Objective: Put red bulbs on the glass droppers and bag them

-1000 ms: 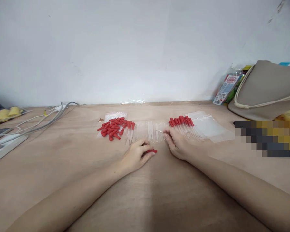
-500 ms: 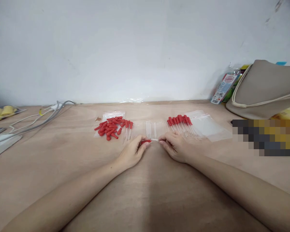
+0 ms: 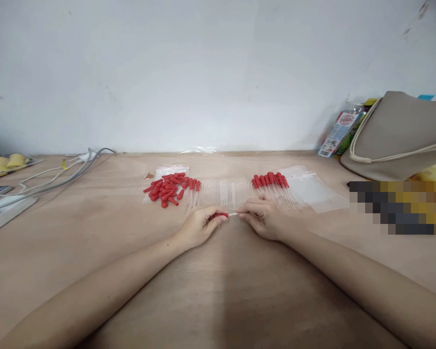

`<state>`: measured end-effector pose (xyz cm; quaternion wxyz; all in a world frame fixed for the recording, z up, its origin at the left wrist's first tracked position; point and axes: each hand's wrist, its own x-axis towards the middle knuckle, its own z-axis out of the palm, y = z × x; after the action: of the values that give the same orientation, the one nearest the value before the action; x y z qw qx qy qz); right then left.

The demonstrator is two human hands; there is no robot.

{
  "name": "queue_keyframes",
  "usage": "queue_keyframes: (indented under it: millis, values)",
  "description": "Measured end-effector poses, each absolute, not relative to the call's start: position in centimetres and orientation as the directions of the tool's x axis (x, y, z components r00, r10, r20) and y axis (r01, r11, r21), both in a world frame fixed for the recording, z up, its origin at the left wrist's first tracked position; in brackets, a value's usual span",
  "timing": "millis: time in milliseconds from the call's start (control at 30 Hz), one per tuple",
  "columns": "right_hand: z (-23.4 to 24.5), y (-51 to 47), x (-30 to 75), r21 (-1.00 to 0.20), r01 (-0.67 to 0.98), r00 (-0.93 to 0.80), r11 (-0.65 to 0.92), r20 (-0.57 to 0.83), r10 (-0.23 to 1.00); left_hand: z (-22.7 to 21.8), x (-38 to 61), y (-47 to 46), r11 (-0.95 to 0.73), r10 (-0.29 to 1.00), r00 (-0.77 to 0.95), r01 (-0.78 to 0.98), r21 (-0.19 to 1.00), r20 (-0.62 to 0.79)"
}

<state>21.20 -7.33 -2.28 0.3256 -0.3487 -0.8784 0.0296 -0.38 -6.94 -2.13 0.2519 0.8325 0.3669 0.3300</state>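
Observation:
Between finger and thumb, my left hand (image 3: 202, 224) pinches a red rubber dropper bulb (image 3: 222, 215). My right hand (image 3: 260, 218) is closed on a thin glass pipette tube (image 3: 233, 214), whose end meets the mouth of the bulb; how deep it sits I cannot tell. Just beyond my hands lies a row of bare glass tubes (image 3: 223, 193). A heap of loose red bulbs (image 3: 167, 186) rests partly on a clear plastic bag at the left. To the right, several droppers with red bulbs fitted (image 3: 271, 180) lie side by side.
Clear zip bags (image 3: 307, 189) lie beyond the fitted droppers. A grey drawstring bag (image 3: 396, 135) and a labelled package (image 3: 337, 135) stand at the back right. Grey and white cables (image 3: 76, 172) run along the left, near a white power strip (image 3: 12, 213). The wall (image 3: 203, 77) closes off the back.
The glass tube and the bulb stay end to end in my hands. My hands have barely shifted; the view has moved slightly.

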Motion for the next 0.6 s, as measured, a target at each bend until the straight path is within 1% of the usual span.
queue_keyframes:
  millis: [67, 167, 367, 500, 600]
  values:
    - [-2.1, -7.5, 21.1, -0.222, 0.636, -0.54, 0.739, 0.557, 0.631, -2.1, -0.4, -7.0, -0.61, 0.778, 0.511, 0.471, 0.637, 0.367]
    - [-1.8, -7.8, 20.9, -0.176, 0.661, -0.541, 0.729, 0.562, 0.626, -2.1, -0.4, -6.9, -0.645, 0.757, 0.516, 0.489, 0.587, 0.401]
    - [-1.3, -8.3, 20.5, -0.139, 0.658, -0.584, 0.74, 0.525, 0.619, -2.2, -0.5, -6.8, -0.752, 0.654, 0.607, 0.457, 0.475, 0.451]
    - [-1.4, -8.4, 20.0, -0.107, 0.671, -0.604, 0.734, 0.494, 0.625, -2.2, -0.5, -7.0, -0.775, 0.628, 0.637, 0.462, 0.431, 0.446]
    - [-1.9, -8.3, 19.8, -0.12, 0.661, -0.607, 0.741, 0.495, 0.622, -2.3, -0.5, -7.0, -0.784, 0.617, 0.653, 0.461, 0.415, 0.44]
